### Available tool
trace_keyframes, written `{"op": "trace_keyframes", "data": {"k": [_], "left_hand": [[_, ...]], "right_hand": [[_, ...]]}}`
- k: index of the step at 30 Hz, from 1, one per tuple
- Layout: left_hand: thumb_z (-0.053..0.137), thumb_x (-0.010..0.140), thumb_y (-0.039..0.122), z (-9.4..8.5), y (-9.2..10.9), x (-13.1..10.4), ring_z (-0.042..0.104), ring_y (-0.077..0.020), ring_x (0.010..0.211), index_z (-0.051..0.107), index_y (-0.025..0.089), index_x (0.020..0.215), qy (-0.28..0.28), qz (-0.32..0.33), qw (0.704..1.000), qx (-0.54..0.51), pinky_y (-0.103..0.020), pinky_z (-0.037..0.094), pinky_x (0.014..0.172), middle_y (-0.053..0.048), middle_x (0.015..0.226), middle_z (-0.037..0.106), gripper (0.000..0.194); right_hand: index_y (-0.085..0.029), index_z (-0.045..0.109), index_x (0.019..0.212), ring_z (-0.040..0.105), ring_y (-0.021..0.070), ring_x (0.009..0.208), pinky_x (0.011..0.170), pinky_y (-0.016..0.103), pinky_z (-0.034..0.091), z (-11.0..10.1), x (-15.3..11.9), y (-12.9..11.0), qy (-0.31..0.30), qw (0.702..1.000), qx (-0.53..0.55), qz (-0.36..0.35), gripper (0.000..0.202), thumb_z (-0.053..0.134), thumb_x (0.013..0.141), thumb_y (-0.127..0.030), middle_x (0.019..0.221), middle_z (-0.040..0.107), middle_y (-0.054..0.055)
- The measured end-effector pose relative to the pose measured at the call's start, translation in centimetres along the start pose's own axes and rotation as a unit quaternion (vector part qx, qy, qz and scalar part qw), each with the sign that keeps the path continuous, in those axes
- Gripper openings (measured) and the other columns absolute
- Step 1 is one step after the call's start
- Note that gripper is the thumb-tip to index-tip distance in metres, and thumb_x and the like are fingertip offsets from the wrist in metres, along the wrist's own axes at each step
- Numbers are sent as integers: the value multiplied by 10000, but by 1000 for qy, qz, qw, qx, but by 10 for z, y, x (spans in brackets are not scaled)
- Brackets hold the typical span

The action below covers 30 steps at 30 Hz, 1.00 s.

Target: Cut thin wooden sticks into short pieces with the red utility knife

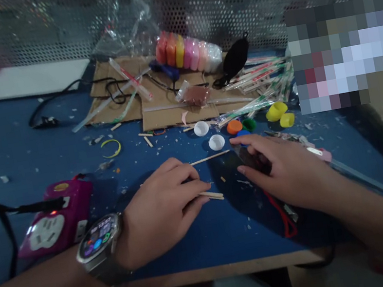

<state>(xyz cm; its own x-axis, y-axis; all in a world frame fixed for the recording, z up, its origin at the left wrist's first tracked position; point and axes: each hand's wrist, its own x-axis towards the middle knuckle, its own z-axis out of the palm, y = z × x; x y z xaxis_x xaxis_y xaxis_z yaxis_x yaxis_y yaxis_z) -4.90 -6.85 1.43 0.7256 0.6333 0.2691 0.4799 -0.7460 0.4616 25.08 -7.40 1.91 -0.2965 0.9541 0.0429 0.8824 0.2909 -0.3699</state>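
Observation:
My left hand [172, 201], with a smartwatch on its wrist, is closed in a pinch on short thin wooden sticks [213, 195]. A longer wooden stick [211, 157] pokes out past its knuckles, just above the blue table. To the right, my right hand [284, 166] curls around a dark tool [247, 156], whose kind I cannot make out, partly hidden by the palm. A red loop [287, 225] shows below that hand. One tiny piece of wood [223, 179] lies between both hands.
White caps [217, 142], an orange cap [234, 127] and yellow caps [277, 111] sit beyond my hands. Cardboard [179, 113], wrapped sticks [257, 75] and colored clay packs [188, 52] lie behind. A purple box [79, 203] with a black cable stands left.

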Motion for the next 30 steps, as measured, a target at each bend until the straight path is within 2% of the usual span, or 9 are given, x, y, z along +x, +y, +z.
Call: {"op": "trace_keyframes", "data": {"k": [5,8,11,14,17,21,24,27,30], "left_hand": [[655,1119,292,-9,-2,4,676,-345,1199,699,118,1426,64,-78,991,87,-540,516,1071,-152,1300,761,355],[600,1116,279,-10,-5,5,691,-382,1181,662,141,1452,47,-137,979,145,-581,493,1011,-154,1284,776,370],[531,1127,234,-8,-8,5,691,-378,1131,730,205,1291,6,-150,969,195,-592,448,984,-118,1237,784,260],[530,1128,233,-7,-10,4,668,-363,1043,744,229,1069,-11,-151,966,212,-582,417,958,-93,1127,770,222],[502,1130,217,-6,-10,5,651,-362,1022,716,215,995,-10,-155,964,218,-572,410,954,-107,1086,759,253],[440,1141,214,-7,-8,6,656,-373,1010,686,209,984,7,-160,963,217,-593,391,973,-119,1035,759,292],[426,1145,226,-11,-5,7,672,-329,922,664,222,1009,22,-162,967,196,-538,418,939,-87,954,759,274],[437,1150,262,-15,-1,6,651,-267,746,640,239,1025,23,-166,972,166,-413,426,771,-33,802,721,240],[442,1167,300,-17,2,5,663,-233,648,631,243,1097,24,-178,975,130,-352,389,650,-4,768,735,210]], "right_hand": [[-296,583,1597,701,257,673,646,360,440,-1,0,-4,-30,998,61,13,554,640,1051,-371,870,726,2],[-292,536,1624,698,236,675,643,350,454,0,1,-5,-30,995,98,12,599,653,1040,-345,898,710,-8],[-274,560,1601,715,234,727,678,356,482,2,2,-3,-21,995,101,9,586,674,1030,-335,975,718,15],[-269,583,1572,681,225,698,657,349,466,2,2,-2,-9,994,105,4,553,679,1032,-343,922,683,0],[-266,587,1548,626,213,641,615,337,421,1,2,-3,3,993,114,-1,522,672,1039,-341,813,607,-39],[-245,576,1553,619,206,656,635,341,424,2,3,-2,20,992,127,-5,529,676,1041,-329,824,613,-39],[-235,566,1569,631,207,693,674,350,446,4,4,0,24,990,137,-6,548,681,1039,-306,867,645,-22],[-224,546,1590,622,213,712,687,361,457,2,5,-1,25,987,156,-1,570,680,1040,-287,873,646,-19],[-219,543,1574,607,219,713,701,373,484,-1,3,-5,40,978,204,1,537,661,1054,-271,826,603,-33]]}}
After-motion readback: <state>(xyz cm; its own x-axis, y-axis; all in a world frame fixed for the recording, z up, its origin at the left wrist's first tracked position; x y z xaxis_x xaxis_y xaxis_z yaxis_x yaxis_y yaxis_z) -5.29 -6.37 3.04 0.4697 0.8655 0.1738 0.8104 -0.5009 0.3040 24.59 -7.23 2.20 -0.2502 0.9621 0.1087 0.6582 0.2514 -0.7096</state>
